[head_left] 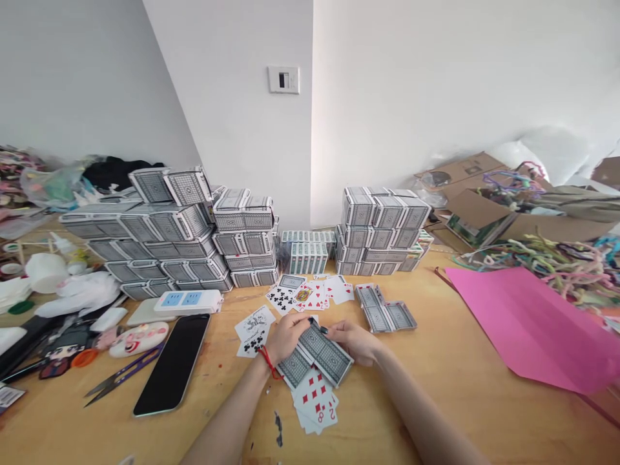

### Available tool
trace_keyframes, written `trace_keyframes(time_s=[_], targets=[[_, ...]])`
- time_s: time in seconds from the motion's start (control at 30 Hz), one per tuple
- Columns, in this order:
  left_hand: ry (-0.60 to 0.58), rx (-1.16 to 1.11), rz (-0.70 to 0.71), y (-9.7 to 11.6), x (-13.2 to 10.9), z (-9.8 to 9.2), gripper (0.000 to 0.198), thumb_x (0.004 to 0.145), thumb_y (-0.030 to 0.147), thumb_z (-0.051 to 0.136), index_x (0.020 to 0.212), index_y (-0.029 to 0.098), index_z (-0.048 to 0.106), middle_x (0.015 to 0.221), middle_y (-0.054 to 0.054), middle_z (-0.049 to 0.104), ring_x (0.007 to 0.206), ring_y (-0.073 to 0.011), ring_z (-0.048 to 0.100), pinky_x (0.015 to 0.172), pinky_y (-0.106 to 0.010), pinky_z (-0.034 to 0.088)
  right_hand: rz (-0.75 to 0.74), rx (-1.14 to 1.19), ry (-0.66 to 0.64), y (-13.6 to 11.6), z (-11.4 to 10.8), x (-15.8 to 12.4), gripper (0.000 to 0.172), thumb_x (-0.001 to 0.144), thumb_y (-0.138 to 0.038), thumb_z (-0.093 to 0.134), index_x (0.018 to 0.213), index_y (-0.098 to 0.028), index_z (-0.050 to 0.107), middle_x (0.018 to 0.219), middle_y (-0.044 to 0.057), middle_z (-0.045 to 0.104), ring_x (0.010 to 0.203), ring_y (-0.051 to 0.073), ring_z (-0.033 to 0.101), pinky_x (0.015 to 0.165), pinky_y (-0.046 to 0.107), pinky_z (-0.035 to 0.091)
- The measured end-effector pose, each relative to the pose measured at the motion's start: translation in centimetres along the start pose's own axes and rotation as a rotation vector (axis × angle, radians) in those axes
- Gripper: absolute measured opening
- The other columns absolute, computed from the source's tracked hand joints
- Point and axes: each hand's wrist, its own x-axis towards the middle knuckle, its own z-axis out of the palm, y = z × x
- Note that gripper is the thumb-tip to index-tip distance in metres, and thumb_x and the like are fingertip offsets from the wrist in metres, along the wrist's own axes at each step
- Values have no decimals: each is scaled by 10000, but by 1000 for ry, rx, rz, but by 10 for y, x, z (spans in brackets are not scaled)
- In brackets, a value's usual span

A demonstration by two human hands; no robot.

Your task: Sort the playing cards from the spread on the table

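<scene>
My left hand (285,337), with a red string at the wrist, is closed on the near-left side of a piece made of grey-backed playing cards (325,352). My right hand (356,342) pinches the same piece at its upper right edge. Below it, face-up playing cards (314,403) with red diamonds lie on the table. Loose cards (304,294) are spread beyond my hands, and a joker card (255,323) lies to the left. Right of my hands sits another folded card piece (385,309). My fingertips partly hide the held cards.
Stacked blocks of cards (159,223) stand at the back left, with another stack (382,223) at the back right and boxed decks (307,252) between. On the left are a phone (173,363), scissors (126,374) and a power strip (188,301). A pink sheet (527,329) covers the right.
</scene>
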Motion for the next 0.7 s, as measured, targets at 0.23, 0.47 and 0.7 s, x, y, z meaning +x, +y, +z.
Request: trace_keyframes(time_s=[0.23,0.47,0.7], targets=[[-43,5,36,4,1,5,233,724,312,459,535,180,495,526,32,437,531,-115,391,513,-226,303,-28,-42,-61,1,3,-1,259,582,-355,700,634,-111,631,587,11,633,528,114,553,563,245,389],[-41,101,103,3,2,9,166,707,234,465,557,165,450,546,44,425,544,-95,390,522,-210,300,-76,-147,22,3,8,2,309,529,-389,718,617,-110,618,537,-16,596,451,80,475,486,217,328],[10,185,72,6,3,4,237,712,324,487,541,166,443,506,51,382,513,-94,362,500,-210,284,-173,-205,95,8,8,6,297,551,-407,694,603,-127,611,532,-24,569,466,81,447,486,218,314]])
